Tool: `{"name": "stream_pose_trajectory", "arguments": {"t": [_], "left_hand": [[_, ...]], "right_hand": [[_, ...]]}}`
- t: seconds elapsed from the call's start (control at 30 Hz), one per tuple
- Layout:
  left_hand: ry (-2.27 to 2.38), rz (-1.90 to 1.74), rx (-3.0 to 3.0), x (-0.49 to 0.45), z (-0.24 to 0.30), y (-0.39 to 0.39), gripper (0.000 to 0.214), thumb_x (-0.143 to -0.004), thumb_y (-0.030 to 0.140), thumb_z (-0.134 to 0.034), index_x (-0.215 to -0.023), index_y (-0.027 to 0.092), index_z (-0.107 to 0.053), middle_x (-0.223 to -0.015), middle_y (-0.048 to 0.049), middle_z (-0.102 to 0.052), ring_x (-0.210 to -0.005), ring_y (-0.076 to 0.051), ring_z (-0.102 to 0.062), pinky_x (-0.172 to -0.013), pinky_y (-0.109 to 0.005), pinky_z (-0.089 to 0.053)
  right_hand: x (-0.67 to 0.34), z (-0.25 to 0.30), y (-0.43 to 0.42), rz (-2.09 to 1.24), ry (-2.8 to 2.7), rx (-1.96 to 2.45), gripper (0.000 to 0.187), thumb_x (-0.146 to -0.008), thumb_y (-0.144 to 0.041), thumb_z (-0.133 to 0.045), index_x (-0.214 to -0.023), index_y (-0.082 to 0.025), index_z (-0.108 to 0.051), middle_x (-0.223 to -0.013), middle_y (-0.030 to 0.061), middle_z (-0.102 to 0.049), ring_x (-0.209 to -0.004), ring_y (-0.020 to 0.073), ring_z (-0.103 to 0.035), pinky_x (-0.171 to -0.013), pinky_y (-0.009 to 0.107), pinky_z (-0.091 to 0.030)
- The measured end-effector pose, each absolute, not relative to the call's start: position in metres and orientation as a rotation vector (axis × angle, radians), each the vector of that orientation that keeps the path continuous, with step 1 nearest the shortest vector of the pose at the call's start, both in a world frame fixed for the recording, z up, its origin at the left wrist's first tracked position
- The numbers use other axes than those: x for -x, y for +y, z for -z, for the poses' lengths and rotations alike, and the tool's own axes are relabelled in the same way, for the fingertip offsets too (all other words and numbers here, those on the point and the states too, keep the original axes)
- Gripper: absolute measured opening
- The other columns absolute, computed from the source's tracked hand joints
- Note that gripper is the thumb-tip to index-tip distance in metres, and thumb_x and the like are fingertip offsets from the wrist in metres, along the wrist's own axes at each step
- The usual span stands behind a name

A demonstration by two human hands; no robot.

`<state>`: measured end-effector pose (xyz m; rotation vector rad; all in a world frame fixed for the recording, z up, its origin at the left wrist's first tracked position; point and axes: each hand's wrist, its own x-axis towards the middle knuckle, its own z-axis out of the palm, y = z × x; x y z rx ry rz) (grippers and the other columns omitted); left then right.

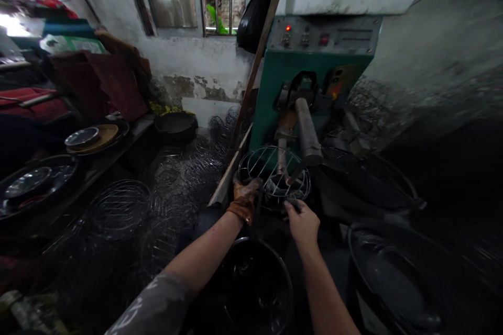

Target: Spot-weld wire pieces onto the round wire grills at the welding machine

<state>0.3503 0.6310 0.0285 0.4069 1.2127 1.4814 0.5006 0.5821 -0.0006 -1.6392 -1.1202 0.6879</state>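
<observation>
A round wire rack (257, 162) with parallel bars lies at the lower arm of a green spot-welding machine (261, 110). My left hand (245, 199), in a worn brown glove, is closed on the rack's left near rim. My bare right hand (302, 222) has its fingers pinched together at the near right rim; dark covering or grime shows on the fingertips. Whether a small part is also between them is hidden. The machine's thick upper cylinder (308, 131) hangs just above the rack, and the lower copper-coloured electrode (282, 157) reaches in among its bars.
Below my hands stands a dark round basin (288, 277) with small shiny pieces. Finished-looking wire racks (120, 207) pile on the left floor. A wide dark pan (393, 272) is at the right. A wooden pole (257, 57) leans beside the machine. Trays (94, 141) sit on a left bench.
</observation>
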Motion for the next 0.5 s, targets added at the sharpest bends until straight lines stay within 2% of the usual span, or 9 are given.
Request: {"name": "stream_pose_trajectory", "arguments": {"t": [0.1, 0.3, 0.5], "left_hand": [[1.237, -1.439, -0.394, -0.352, -0.027, 0.631, 0.076, -0.066, 0.017, -0.087, -0.131, 0.020, -0.048, -0.083, -0.0014, -0.066, -0.063, -0.013, -0.062, -0.058, -0.023, -0.047], [1.203, -1.380, -0.323, -0.354, -0.027, 0.639, 0.085, -0.068, 0.021, -0.088, -0.138, 0.021, -0.042, -0.077, -0.0001, -0.064, -0.061, -0.014, -0.062, -0.060, -0.025, -0.048], [1.203, -1.384, -0.398, -0.356, -0.011, 0.659, 0.067, -0.066, 0.031, -0.090, -0.120, 0.021, -0.052, -0.074, -0.0007, -0.063, -0.061, -0.016, -0.059, -0.063, -0.030, -0.049]], "right_hand": [[-0.502, 0.005, 0.583, -0.699, -1.118, 1.630, 0.061, -0.068, -0.073, -0.059, -0.087, -0.016, -0.072, -0.069, 0.0089, -0.072, -0.057, 0.0251, -0.065, -0.053, 0.034, -0.055], [-0.506, 0.004, 0.591, -0.634, -1.187, 1.670, 0.062, -0.071, -0.071, -0.054, -0.091, -0.015, -0.072, -0.073, 0.0105, -0.073, -0.060, 0.0254, -0.065, -0.057, 0.034, -0.054], [-0.511, -0.003, 0.605, -0.518, -1.280, 1.679, 0.063, -0.075, -0.073, -0.046, -0.088, -0.017, -0.072, -0.075, 0.0127, -0.074, -0.066, 0.0285, -0.068, -0.067, 0.037, -0.054]]}}
